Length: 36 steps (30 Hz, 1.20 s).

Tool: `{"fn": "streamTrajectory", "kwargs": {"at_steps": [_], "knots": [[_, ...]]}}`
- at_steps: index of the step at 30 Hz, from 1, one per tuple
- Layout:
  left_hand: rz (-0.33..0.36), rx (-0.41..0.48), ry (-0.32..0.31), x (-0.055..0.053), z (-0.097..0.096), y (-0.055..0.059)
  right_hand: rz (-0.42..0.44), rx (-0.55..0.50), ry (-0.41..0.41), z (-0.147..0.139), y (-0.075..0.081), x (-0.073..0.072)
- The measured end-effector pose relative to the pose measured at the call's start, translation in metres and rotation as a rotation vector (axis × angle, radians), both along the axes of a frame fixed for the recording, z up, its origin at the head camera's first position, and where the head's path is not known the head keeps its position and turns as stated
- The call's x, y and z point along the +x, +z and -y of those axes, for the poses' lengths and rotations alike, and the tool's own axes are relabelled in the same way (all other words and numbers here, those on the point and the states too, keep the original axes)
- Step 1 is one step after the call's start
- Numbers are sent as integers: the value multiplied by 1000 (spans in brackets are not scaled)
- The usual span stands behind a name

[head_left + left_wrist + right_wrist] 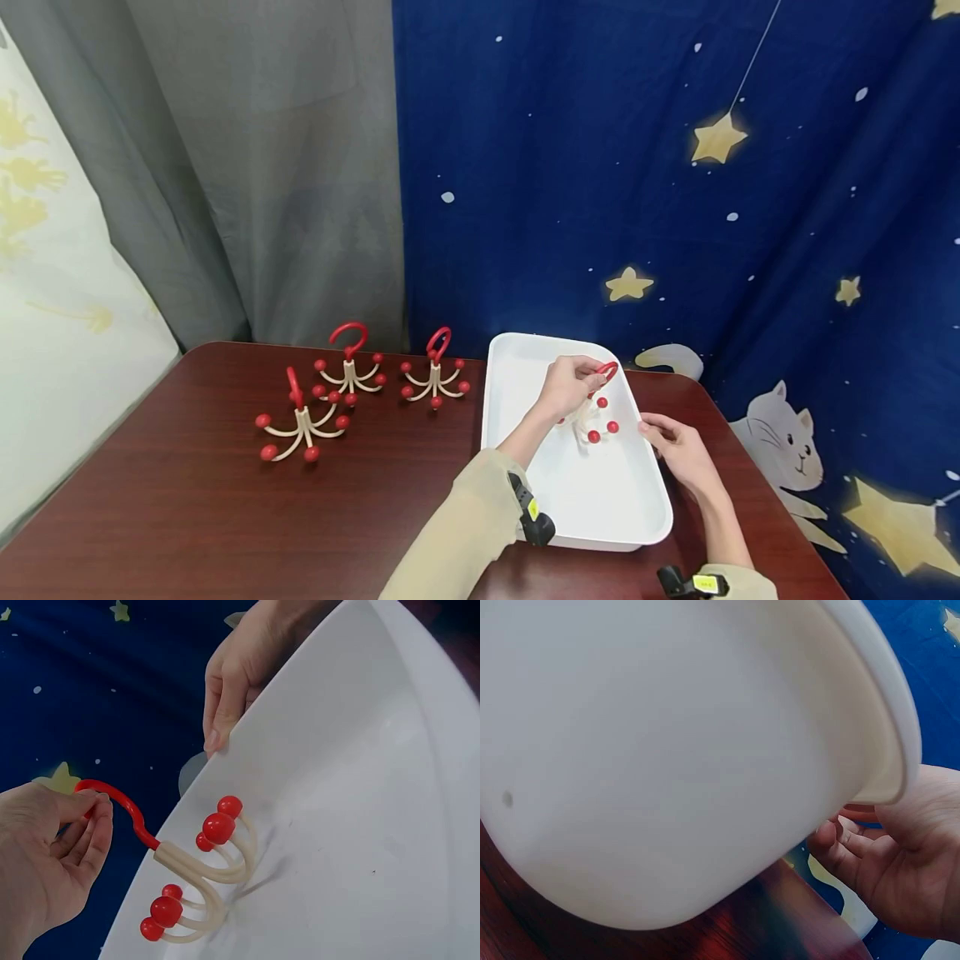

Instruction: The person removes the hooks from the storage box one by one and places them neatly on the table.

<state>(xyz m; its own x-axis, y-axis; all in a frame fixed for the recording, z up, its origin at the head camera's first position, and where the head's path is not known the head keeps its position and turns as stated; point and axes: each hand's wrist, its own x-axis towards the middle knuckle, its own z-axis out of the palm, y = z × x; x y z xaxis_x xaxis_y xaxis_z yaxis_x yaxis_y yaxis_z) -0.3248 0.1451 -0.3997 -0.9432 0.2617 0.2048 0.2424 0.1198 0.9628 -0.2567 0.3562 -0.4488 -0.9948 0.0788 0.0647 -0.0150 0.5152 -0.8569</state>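
A multi-arm hanger (196, 870) with a red hook and curved cream arms tipped with red balls is at the white tray (592, 508). My left hand (572, 385) pinches its red hook between thumb and fingers, as the left wrist view also shows. The hanger's arms are over the tray's inside; whether they touch the floor of it I cannot tell. At the tray's right side my right hand (678, 450) grips the rim, its fingers partly hidden by the edge in the right wrist view.
Three similar hangers stand hook-up on the dark red table (187, 500) left of the tray: a front one (303, 423), a back one (350, 375) and one nearer the tray (435, 379). Grey curtain (300, 167) and blue star-patterned curtain (540, 208) hang behind the table.
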Motion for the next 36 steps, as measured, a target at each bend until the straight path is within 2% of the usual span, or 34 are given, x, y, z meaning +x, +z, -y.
{"fn": "streamTrajectory", "kwargs": {"at_steps": [6,13,19,27,36], "knots": [[-17,14,-19,7,8,6,10,6,-7,1,0,0],[-98,50,-16,13,22,15,16,-1,-3,2,-1,1],[-105,70,-7,21,35,26,7,17,2,0,-1,1],[-154,155,-36,34,53,40,13,18,6,-4,-4,-2],[-191,201,-76,47,84,53,9,0,17,-2,-3,0]]}}
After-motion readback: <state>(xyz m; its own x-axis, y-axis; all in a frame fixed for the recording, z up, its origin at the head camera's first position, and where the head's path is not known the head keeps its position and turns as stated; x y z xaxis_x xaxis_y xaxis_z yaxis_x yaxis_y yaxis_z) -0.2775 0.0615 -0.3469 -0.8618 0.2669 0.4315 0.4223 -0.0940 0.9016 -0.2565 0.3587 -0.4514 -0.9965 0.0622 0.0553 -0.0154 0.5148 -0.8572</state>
